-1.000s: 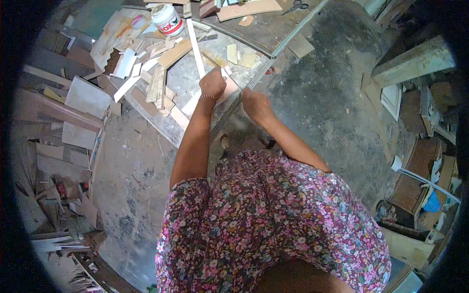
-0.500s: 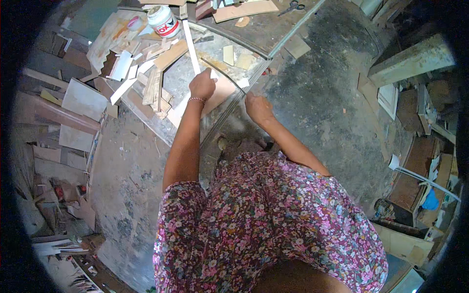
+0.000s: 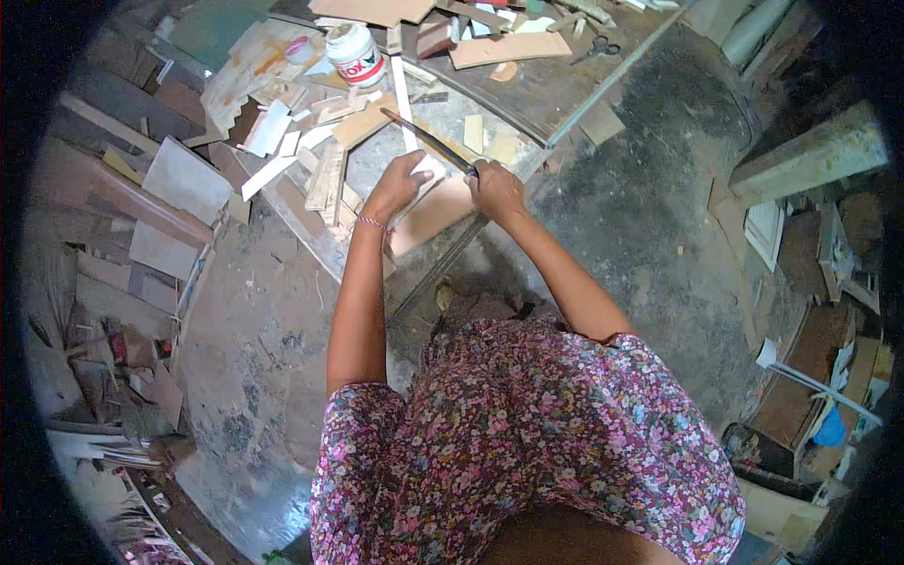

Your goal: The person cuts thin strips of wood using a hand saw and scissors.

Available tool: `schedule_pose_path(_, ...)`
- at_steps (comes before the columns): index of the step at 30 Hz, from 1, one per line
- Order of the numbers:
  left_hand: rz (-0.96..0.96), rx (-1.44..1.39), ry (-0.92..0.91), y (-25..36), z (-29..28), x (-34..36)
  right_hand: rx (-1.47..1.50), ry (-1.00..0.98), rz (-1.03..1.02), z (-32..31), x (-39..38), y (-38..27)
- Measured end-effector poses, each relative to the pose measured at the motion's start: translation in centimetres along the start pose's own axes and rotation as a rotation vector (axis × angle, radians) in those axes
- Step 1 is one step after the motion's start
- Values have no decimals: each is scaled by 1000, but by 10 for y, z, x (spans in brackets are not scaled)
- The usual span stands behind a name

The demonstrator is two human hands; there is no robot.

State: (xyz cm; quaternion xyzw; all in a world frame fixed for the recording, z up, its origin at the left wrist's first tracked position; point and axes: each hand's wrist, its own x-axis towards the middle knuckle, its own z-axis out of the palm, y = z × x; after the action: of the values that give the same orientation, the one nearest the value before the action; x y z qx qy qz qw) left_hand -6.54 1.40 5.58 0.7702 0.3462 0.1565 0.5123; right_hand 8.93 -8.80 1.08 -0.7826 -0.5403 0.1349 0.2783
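Observation:
My right hand (image 3: pixel 494 193) is closed round the dark handle of a long, thin blade (image 3: pixel 424 134), which points up-left over the worktable. Just left of it, my left hand (image 3: pixel 398 184) has its fingers curled at the edge of a white piece (image 3: pixel 428 168) and appears to grip it. A pale pinkish board (image 3: pixel 428 218) lies below both hands at the table's near edge. Around them on the dusty worktable (image 3: pixel 518 99) are a white strip (image 3: pixel 401 94), wooden offcuts (image 3: pixel 330 184) and a white tub (image 3: pixel 354 56).
Scissors (image 3: pixel 598 52) and more scraps lie at the table's back right. Board offcuts (image 3: pixel 174 188) are piled along the left. At right stand a pale post (image 3: pixel 805 151) and old wooden furniture (image 3: pixel 800 377) on the stained concrete floor (image 3: pixel 640 245).
The view has shifted, with the table now lower and further right. My right hand and the blade have moved up and leftward over the table, bringing the hand closer beside the left one.

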Motion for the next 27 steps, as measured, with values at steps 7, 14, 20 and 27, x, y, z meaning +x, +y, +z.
schedule_pose_path(7, 22, -269, 131, 27, -5, -6, 187, 280, -124, -25, 21, -22)
schedule_pose_path(14, 100, -446, 157, 55, 6, -3, 1168, -141, 107, -66, 12, -49)
schedule_pose_path(20, 89, -360, 55, 86, 26, 4, 1196, -83, 112, -99, 4, -27)
schedule_pose_path(27, 645, 325, 394, 118, 74, 0, 1015, 219, 33, -140, -17, -16)
